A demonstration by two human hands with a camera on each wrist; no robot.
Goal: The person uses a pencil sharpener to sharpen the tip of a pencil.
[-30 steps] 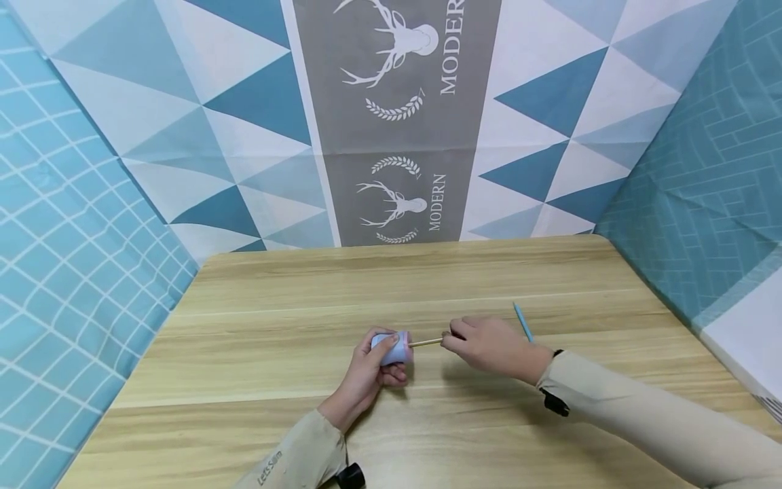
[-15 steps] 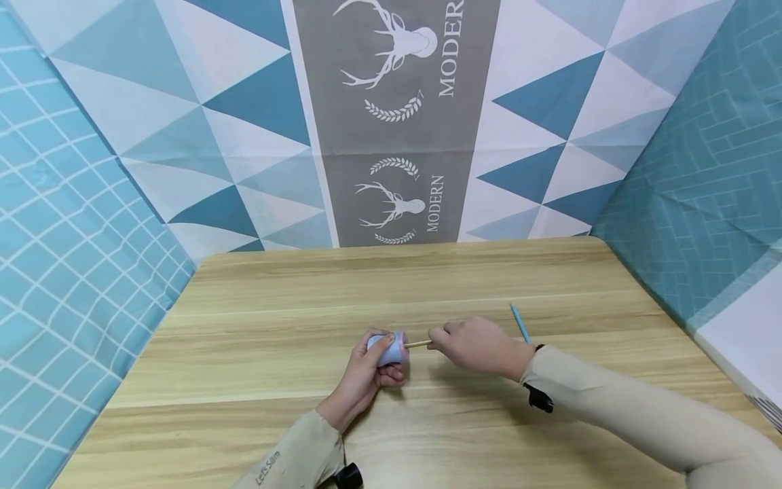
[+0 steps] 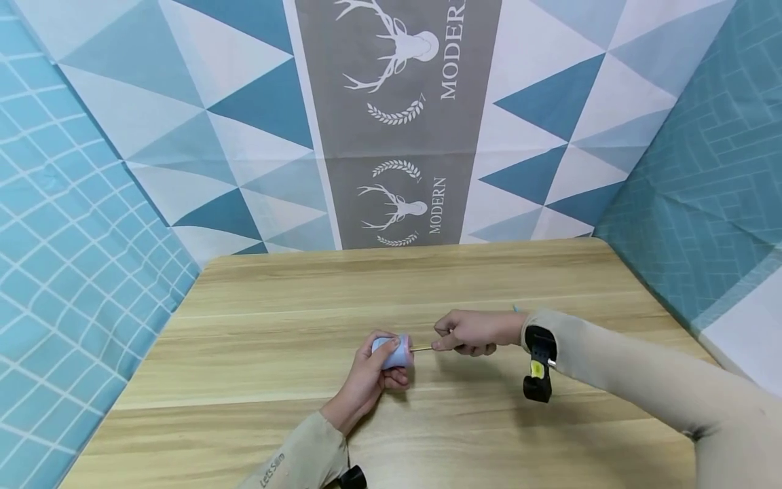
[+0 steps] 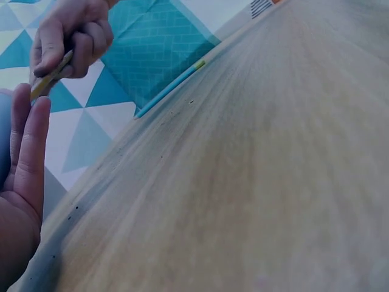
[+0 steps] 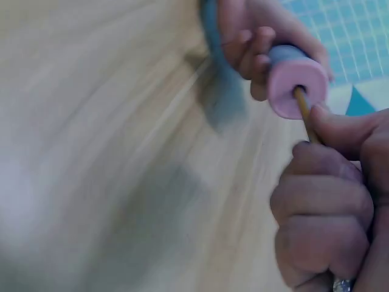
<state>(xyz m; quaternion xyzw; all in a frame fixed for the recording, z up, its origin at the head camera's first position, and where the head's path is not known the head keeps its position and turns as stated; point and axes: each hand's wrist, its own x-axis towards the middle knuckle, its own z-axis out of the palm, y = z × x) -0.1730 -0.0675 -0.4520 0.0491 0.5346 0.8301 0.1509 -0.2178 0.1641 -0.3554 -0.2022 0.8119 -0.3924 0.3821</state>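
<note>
My left hand [image 3: 357, 384] grips a small light-blue pencil sharpener [image 3: 400, 354] with its thumb laid across the top. The sharpener's pink end [image 5: 284, 91] faces my right hand and has a round hole in it. A yellowish pencil [image 5: 305, 109] sits with one end in that hole. My right hand [image 3: 470, 331] pinches this pencil between thumb and curled forefinger, close to the hole, and the remaining fingers are folded in. Most of the pencil is hidden inside the right hand. Both hands are above the wooden table [image 3: 275, 339].
A blue pencil [image 4: 171, 89] lies on the table beyond the right hand; in the head view the right wrist covers nearly all of it. Patterned cloth [image 3: 256, 122] hangs behind the table and at both sides. A white object [image 3: 748, 339] stands at the right edge.
My right hand first moved left toward the sharpener, then rolled at the wrist, so the wrist camera now hangs lower and the blue pencil is mostly covered. The left hand keeps its hold.
</note>
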